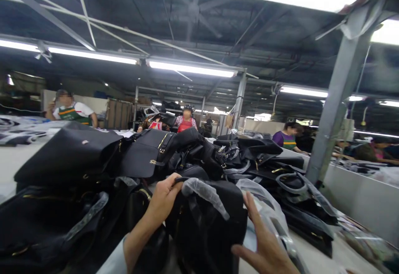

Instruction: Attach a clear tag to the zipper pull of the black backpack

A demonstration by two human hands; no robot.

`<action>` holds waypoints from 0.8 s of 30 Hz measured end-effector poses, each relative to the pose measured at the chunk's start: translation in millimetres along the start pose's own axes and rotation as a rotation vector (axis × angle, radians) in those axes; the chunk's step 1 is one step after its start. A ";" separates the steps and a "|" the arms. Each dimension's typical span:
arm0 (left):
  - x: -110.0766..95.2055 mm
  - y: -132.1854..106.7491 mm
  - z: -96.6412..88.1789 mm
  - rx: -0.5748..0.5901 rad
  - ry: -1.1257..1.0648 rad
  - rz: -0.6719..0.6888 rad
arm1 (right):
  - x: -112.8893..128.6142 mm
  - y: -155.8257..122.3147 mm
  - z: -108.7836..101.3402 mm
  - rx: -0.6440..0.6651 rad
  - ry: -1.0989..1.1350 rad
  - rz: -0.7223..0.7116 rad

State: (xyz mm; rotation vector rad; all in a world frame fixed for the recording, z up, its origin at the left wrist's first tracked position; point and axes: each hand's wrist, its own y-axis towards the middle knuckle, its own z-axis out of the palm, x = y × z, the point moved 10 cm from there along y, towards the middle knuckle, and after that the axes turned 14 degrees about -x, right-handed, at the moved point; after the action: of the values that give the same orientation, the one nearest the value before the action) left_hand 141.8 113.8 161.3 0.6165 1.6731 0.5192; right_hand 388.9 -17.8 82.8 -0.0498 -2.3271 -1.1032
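Observation:
A black bag (215, 228) stands upright in front of me, its top handle (207, 195) wrapped in clear plastic. At the bag's upper left, my left hand (163, 199) is closed round the bare end of that handle. My right hand (264, 240) is at the bag's right side, thumb and fingers spread apart. Its fingertips are at the bag's edge; whether they press on it I cannot tell. Behind the bag lies another black bag (137, 157) with a flap, a gold zip and a gold clasp.
Black bags with plastic-wrapped straps are heaped across the table, including a large one (71, 149) at left. Clear plastic (264, 199) lies right of my bag. A metal post (333, 95) rises at right beside a pale partition (361, 191). Several people work farther back.

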 end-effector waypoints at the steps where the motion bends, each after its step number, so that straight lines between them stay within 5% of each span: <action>1: 4.7 3.7 1.3 -0.012 0.001 -0.010 | 0.8 2.9 11.3 0.023 -0.004 0.020; 9: 54.0 42.3 14.9 -0.118 0.086 -0.081 | -4.5 48.9 59.8 -0.033 0.130 0.160; 17: 40.4 37.8 10.4 -0.141 0.081 -0.054 | -26.2 51.4 75.4 -0.107 0.309 0.197; 20: 72.4 27.8 14.8 -0.147 0.105 -0.114 | -40.1 29.8 93.9 -0.169 0.303 0.203; 24: 123.0 21.1 19.5 -0.182 0.110 -0.255 | -51.9 4.8 115.5 -0.067 0.211 0.225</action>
State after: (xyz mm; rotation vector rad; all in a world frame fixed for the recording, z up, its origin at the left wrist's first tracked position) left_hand 146.0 210.0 79.6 0.2409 1.7540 0.5193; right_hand 379.8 79.2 1.8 -0.2057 -2.0414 -1.0207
